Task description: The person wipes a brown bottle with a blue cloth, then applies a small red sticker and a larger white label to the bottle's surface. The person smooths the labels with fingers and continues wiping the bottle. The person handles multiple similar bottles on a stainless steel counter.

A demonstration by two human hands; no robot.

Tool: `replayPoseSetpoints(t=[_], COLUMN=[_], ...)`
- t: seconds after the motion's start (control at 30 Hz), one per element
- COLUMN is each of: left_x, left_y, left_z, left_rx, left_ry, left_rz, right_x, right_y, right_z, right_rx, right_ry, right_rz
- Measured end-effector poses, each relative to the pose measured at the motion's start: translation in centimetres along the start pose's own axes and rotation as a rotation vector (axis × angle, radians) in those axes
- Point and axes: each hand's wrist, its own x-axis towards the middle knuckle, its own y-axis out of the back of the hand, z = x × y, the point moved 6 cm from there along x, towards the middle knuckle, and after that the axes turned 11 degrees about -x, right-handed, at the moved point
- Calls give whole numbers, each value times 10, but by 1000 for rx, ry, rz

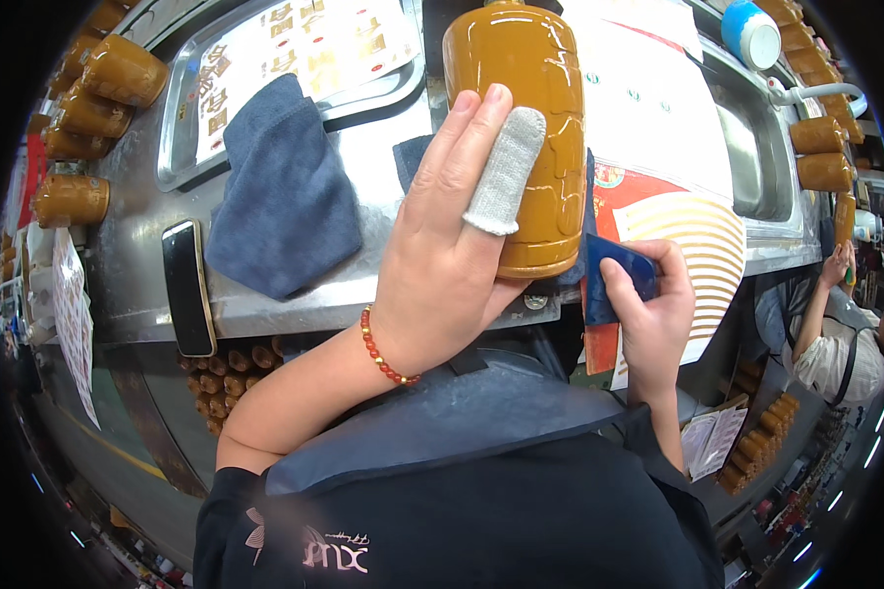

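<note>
Brown bottle (558, 162) is lying on its side under the left hand (440, 245), its neck pointing away from the person. That hand is resting flat along the bottle, fingers straight and close together, thumb reaching toward the base; a grey knitted sleeve (507, 169) is covering the finger nearest the thumb, and a red beaded bracelet (371, 346) is circling the wrist. Just beside the bottle's base, the right hand (653, 304) is pinching a flat blue scraper (599, 296) between thumb and fingers. To the left hand's left, a blue-grey cloth (283, 206) is lying on the metal table (133, 290), with a dark-screened phone (187, 280) resting farther out. Beyond the cloth, a metal tray (174, 137) is holding a printed sheet (309, 59). Partly behind the right hand, a gold-striped sheet (705, 260) is overlapping red-and-white paper (648, 123). Farther right of that hand, a metal sink (756, 182) is standing.
</note>
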Motion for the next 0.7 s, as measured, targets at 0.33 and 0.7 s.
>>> replayPoseSetpoints(t=[0.33, 0.7], left_x=[-7, -9], left_y=[3, -2], left_z=[-11, -8], left_rx=[-44, -39], left_ry=[35, 4], left_rz=[-15, -9], right_x=[-5, -15], right_y=[-2, -18], right_z=[-4, -32], right_rx=[12, 177], right_ry=[29, 163], right_rz=[-45, -107])
